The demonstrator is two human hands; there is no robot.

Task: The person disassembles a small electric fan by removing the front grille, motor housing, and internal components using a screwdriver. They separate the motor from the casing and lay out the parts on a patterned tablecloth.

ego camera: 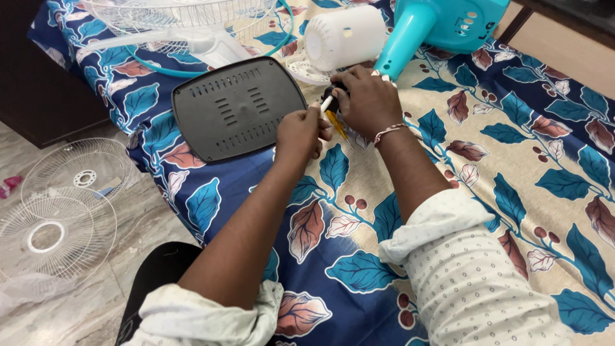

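- The left hand (300,133) and the right hand (366,101) meet near the middle of the bed (551,211), which is covered with a cloth printed with blue and brown leaves.
- The right hand is closed around a small black part (333,96), with a ring on one finger and a bracelet (391,132) at the wrist.
- The left hand's fingers are pinched on a thin white piece (327,103) that touches the black part; a yellow-handled tool (336,124), probably a screwdriver, shows in the gap between the two hands, though which hand grips it is hard to tell.
- Just left of the hands lies a flat black vented cover (237,106), resting on the cloth near the bed's left edge.
- Just beyond the hands, far side, a white cylindrical housing (346,36) lies on its side, and to its right stands the turquoise fan body (442,22).
- At the far left of the bed sits a white wire fan guard (166,16) with a turquoise rim.
- On the marble floor (96,307) to the left lie two more white wire grilles (61,211), overlapping each other.
- Both forearms come out of rolled-up white dotted sleeves (474,282) at the near edge.
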